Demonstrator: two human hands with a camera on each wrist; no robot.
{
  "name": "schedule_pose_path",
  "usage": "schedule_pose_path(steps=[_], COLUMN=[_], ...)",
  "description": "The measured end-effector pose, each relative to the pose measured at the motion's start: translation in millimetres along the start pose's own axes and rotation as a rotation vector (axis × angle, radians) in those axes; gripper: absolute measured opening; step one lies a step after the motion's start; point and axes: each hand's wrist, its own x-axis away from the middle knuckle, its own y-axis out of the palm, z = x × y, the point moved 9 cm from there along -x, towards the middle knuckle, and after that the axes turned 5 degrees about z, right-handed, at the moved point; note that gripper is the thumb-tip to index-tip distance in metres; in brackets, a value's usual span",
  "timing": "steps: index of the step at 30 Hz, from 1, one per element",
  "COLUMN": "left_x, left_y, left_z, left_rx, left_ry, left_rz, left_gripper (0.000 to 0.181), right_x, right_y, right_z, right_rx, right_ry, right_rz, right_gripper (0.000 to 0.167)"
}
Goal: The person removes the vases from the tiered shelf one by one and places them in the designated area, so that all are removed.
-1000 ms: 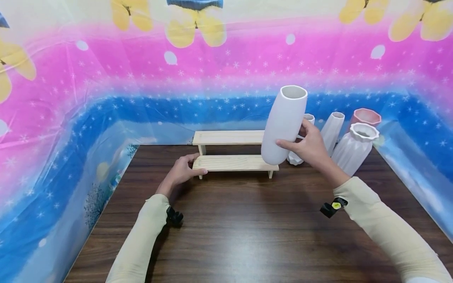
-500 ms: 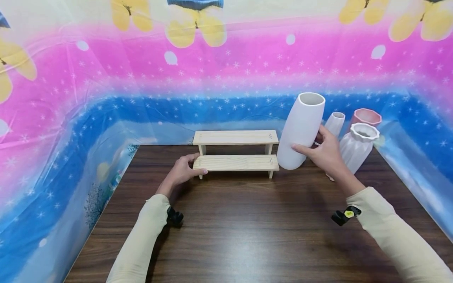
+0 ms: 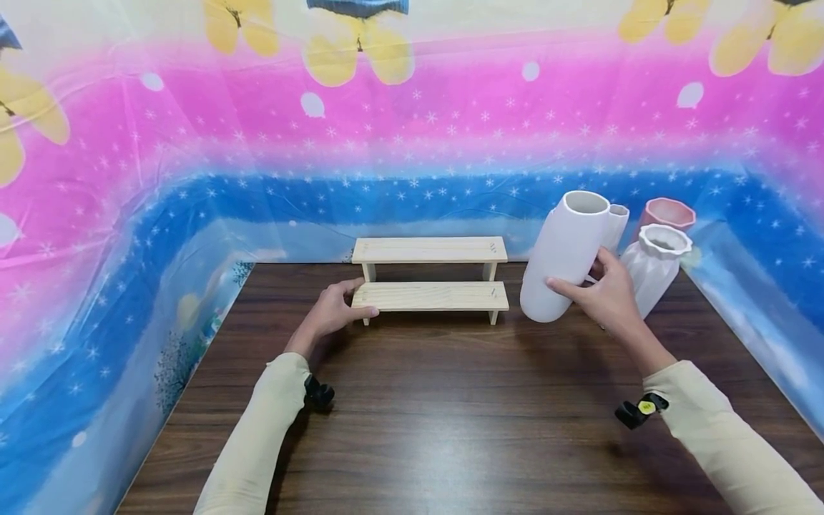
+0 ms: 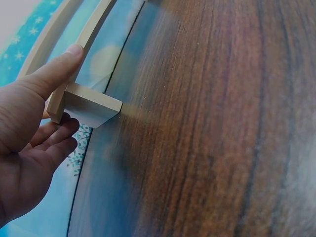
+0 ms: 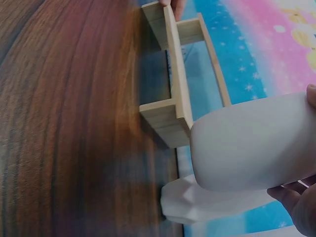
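Observation:
My right hand (image 3: 610,295) holds a tall, smooth white vase (image 3: 561,261) by its side, thumb toward me. The vase leans to the right, and in the right wrist view its rounded base hangs off the tabletop. To its left stands a two-tier wooden display shelf (image 3: 430,295). My left hand (image 3: 331,309) grips the left end of the lower board, with the thumb on the board in the left wrist view and the other fingers curled by the end leg. A faceted white vase (image 5: 197,201) shows beneath the held one in the right wrist view.
At the back right stand a slim white vase (image 3: 618,222), partly hidden, a ruffle-rimmed white vase (image 3: 653,272) and a pink vase (image 3: 671,212). A printed cloth backdrop (image 3: 412,150) borders the brown wooden table (image 3: 425,415) at the back and sides.
My right hand has carried the smooth white vase right and down, from in front of the shelf's right end to beside it. The left hand and the shelf have stayed put.

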Motion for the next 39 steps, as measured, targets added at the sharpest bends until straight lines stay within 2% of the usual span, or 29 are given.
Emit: schedule_pose_path(steps=[22, 33, 39], left_x=[0.3, 0.2, 1.3], left_y=[-0.4, -0.6, -0.5], left_z=[-0.1, 0.0, -0.1], left_rx=[-0.014, -0.013, -0.012], left_ry=[-0.002, -0.004, -0.005], left_rz=[0.002, 0.0, 0.002], left_gripper=[0.085, 0.086, 0.086], right_x=[12.8, 15.1, 15.2], right_y=[-4, -11, -13], right_z=[30, 49, 55], right_rx=[0.062, 0.064, 0.069], right_ry=[0.004, 0.069, 0.07], right_rz=[0.051, 0.086, 0.104], right_gripper=[0.085, 0.094, 0.093])
